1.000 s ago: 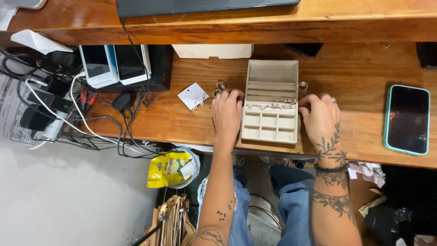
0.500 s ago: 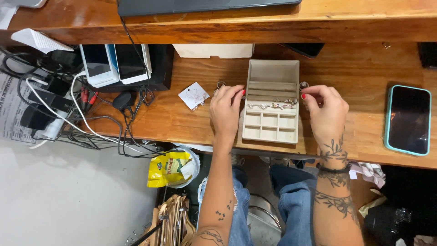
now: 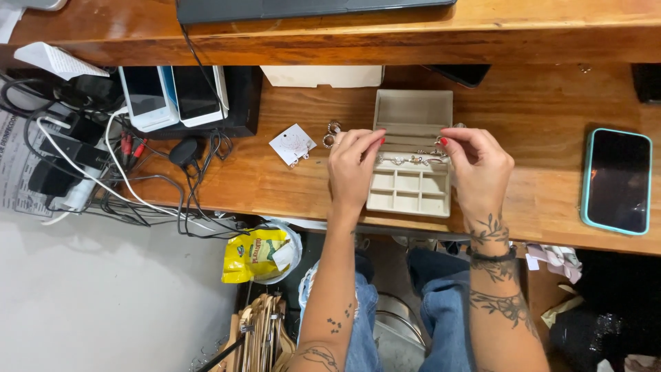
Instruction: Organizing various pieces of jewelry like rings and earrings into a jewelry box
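An open beige jewellery box [image 3: 412,189] with small square compartments stands on the wooden desk [image 3: 289,186]. A thin silver chain [image 3: 410,160] lies across its middle. My left hand [image 3: 352,169] pinches the chain's left end at the box's left side. My right hand [image 3: 478,165] pinches the right end at the box's right side. Loose rings [image 3: 332,133] lie just left of the box, next to a small white earring card [image 3: 292,144].
A phone in a teal case [image 3: 617,180] lies at the right. Two white devices [image 3: 173,95] on a black box, tangled cables and plugs [image 3: 103,165] fill the left. A yellow bag [image 3: 256,255] sits in a bin below the desk edge.
Both hands have moved up from the lower corners of the box to its middle, and their fingertips now pinch the ends of the chain.
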